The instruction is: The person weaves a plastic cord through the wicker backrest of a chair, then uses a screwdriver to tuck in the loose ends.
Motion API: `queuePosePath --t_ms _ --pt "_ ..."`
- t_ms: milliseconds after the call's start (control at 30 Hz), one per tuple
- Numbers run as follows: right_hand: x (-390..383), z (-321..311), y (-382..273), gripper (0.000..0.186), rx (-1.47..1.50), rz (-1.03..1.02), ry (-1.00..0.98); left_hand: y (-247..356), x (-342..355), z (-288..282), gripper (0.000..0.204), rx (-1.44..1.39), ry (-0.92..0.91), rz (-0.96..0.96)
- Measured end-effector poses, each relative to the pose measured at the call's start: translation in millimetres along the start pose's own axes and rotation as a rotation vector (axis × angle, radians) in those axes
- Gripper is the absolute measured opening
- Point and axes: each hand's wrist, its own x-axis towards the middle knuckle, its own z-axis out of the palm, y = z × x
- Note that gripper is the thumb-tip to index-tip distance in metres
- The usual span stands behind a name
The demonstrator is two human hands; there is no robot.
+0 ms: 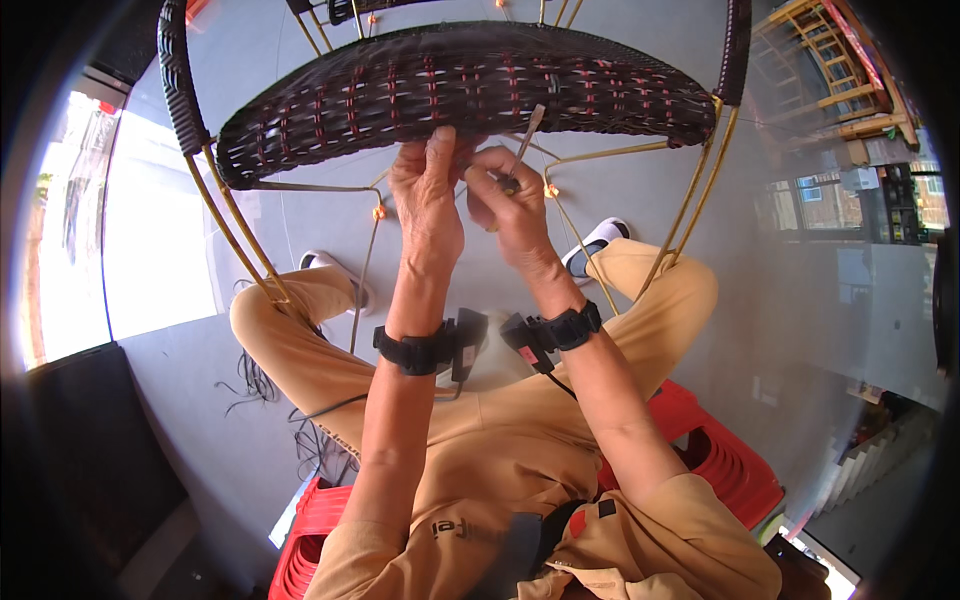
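A big woven chair is right in front of the person, with its wide, curved woven part facing them. The weave is dark brown, almost black, with rows of little red bits and shiny pale spots. Thin gold rods run down both sides, and dark strips wrap the bars higher up. The left hand has its thumb up at the chair's near edge and its fingers curled; I cannot tell what it pinches. Close beside it, the right hand pinches a small tool, metal tip pointing up by the weave.
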Motion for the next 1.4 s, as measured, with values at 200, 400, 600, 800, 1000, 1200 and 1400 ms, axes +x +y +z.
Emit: queuePosePath --t_ms 200,400,600,800,1000,1200,1400 --pt "8 -2 5 0.007 0.002 0.030 -0.012 -1 -2 0 0.020 0.015 0.029 -0.013" --pt "15 -12 -1 0.007 -0.053 0.057 -0.056 17 -7 -5 0.030 0.024 -0.125 -0.105" --pt "22 -16 10 0.010 -0.239 -0.152 -0.078 13 -7 -1 0.033 0.022 -0.100 -0.078" --pt "20 -15 14 0.009 -0.191 -0.201 -0.068 15 -5 -8 0.034 0.034 -0.104 -0.098" --pt "-6 -12 -9 0.010 0.040 0.031 0.043 15 -20 -7 0.032 -0.047 -0.149 -0.098" --pt "-8 -6 -8 0.017 0.159 0.090 0.098 13 -14 -3 0.017 -0.030 -0.078 -0.174" --pt "-10 1 -17 0.016 0.145 0.024 0.135 6 -8 -6 0.010 -0.059 -0.063 -0.190"
